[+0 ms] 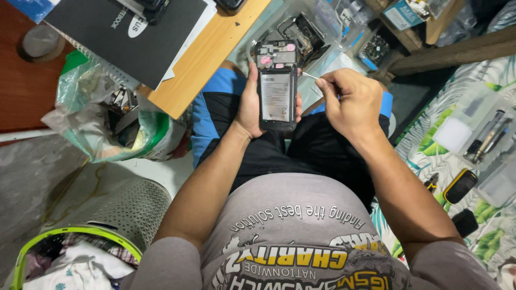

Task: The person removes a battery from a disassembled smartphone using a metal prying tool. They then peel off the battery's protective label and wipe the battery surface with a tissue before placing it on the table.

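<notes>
Biggest worry first: your phone (277, 86) is open-backed, battery and board bare, and you're holding it up over your lap at the upper middle of the frame with nothing underneath but your shorts. Your left hand (252, 104) is wrapped round it from the left, thumb on the near edge and fingertips curling over the right edge. That's one hand carrying the whole thing, so I'd say a hard push from the tool could twist it out of that grip and drop it.

Next one down: the battery is the large dark slab in the middle of the phone. If the tip skids off to the left, I reckon it could gouge it, or scrape the board near the pink bits at the top.

Your right hand (349, 99) sits just to the right of the phone, curled shut and pinching a thin light tool (309, 75). The tip points left toward the phone's upper right edge, very near it. Can't tell if it's actually touching.

Smallest risk: any loose little part would probably vanish into the bedding at the right.
</notes>
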